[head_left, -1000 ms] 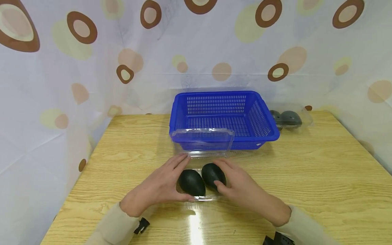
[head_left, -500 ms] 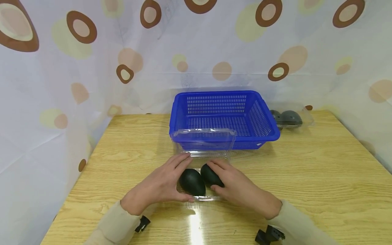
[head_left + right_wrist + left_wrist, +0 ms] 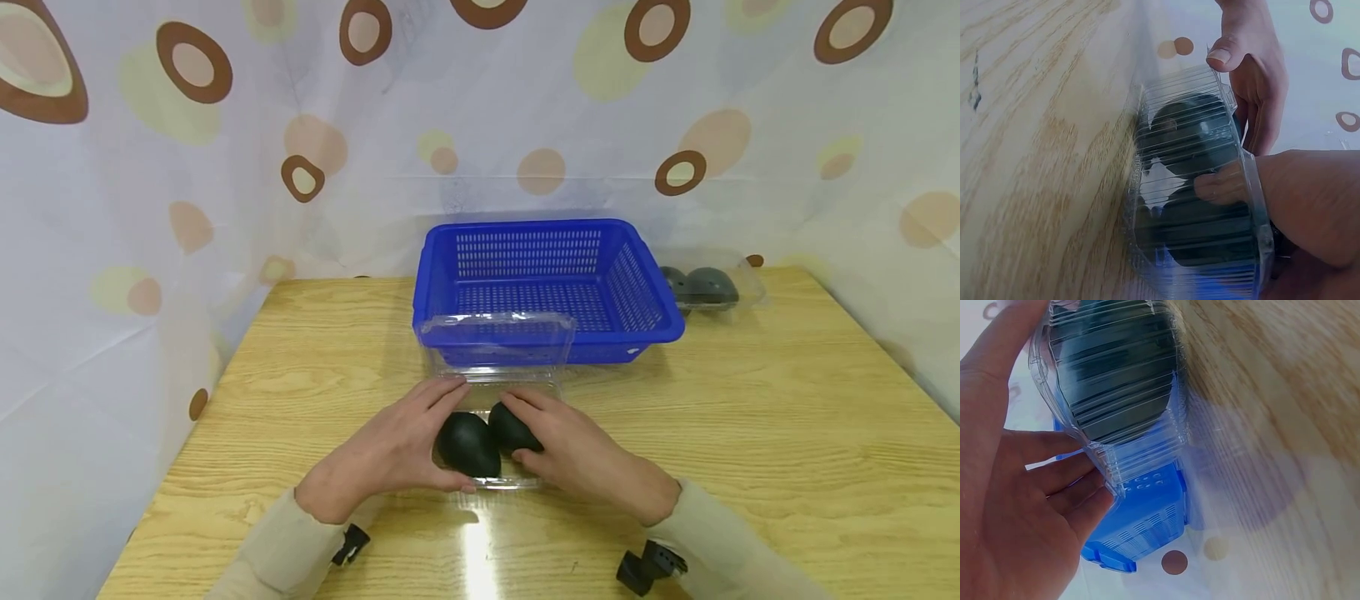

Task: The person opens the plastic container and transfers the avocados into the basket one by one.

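- Your left hand point(image 3: 397, 446) spans the left end of the clear container point(image 3: 510, 482), thumb along the near rim and fingers at the far rim, gripping it between them.
- Your right hand point(image 3: 573, 446) comes in from the right and grasps the right fruit point(image 3: 510, 427), fingers over its far side and thumb on its near side (the right wrist view shows that thumb through the clear wall).
- Both dark green fruits lie inside the container, side by side: the right one partly covered by your right hand, the left fruit point(image 3: 467, 444) just right of your left palm, between your two hands.
- The clear lid point(image 3: 495, 354) stands open beyond your fingertips, on the far side of the container, in front of the blue basket point(image 3: 528, 252).
- Right of the basket, at the far edge of the wooden table point(image 3: 787, 417) and well apart from your hands, a second clear container point(image 3: 752, 293) holds more dark fruits point(image 3: 711, 285).
- Behind it all hangs a white cloth point(image 3: 495, 100) with brown, peach and yellow spots.
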`<act>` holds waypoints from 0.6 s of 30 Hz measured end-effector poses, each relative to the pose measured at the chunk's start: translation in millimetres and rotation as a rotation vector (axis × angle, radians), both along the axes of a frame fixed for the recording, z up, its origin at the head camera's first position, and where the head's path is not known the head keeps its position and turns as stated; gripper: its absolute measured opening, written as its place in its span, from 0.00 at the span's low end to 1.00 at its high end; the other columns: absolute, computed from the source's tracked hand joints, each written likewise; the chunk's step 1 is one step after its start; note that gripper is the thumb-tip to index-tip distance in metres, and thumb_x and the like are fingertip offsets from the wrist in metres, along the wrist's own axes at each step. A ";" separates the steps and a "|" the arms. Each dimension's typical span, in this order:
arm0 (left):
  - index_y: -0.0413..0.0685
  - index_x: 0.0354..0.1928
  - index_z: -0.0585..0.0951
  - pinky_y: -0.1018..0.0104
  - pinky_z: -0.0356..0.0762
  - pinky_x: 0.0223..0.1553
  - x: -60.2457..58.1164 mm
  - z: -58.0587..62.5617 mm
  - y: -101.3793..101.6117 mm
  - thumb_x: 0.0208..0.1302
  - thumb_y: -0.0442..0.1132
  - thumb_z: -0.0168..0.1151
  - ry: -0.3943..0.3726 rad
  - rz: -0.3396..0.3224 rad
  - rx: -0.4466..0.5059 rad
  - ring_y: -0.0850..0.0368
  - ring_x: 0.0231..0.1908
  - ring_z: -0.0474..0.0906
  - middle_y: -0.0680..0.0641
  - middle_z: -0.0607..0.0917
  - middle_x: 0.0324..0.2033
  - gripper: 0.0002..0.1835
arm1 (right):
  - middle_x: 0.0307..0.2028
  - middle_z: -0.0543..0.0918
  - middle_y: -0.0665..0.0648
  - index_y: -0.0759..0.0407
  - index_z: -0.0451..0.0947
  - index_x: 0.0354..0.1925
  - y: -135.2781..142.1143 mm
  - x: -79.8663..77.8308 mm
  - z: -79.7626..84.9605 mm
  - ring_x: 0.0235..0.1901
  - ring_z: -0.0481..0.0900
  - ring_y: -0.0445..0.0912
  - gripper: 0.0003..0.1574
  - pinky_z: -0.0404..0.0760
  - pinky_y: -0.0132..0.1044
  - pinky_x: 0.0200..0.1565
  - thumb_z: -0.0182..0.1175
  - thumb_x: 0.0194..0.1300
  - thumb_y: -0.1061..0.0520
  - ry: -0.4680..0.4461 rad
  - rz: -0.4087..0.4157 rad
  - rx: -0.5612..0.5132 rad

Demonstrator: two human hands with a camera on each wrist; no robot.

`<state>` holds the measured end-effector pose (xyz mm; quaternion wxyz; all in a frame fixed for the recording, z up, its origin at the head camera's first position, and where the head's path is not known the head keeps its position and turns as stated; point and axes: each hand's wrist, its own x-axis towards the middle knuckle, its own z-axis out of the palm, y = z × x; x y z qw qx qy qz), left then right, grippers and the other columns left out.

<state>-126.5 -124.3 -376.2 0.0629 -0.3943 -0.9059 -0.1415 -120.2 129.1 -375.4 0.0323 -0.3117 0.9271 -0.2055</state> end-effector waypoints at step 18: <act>0.37 0.71 0.65 0.56 0.70 0.69 -0.2 2.9 2.1 0.39 0.71 0.75 -0.018 0.028 0.001 0.46 0.70 0.66 0.40 0.70 0.69 0.63 | 0.67 0.70 0.70 0.70 0.62 0.71 9.2 1.4 3.6 0.64 0.74 0.61 0.46 0.78 0.54 0.61 0.68 0.61 0.56 0.063 0.015 -0.007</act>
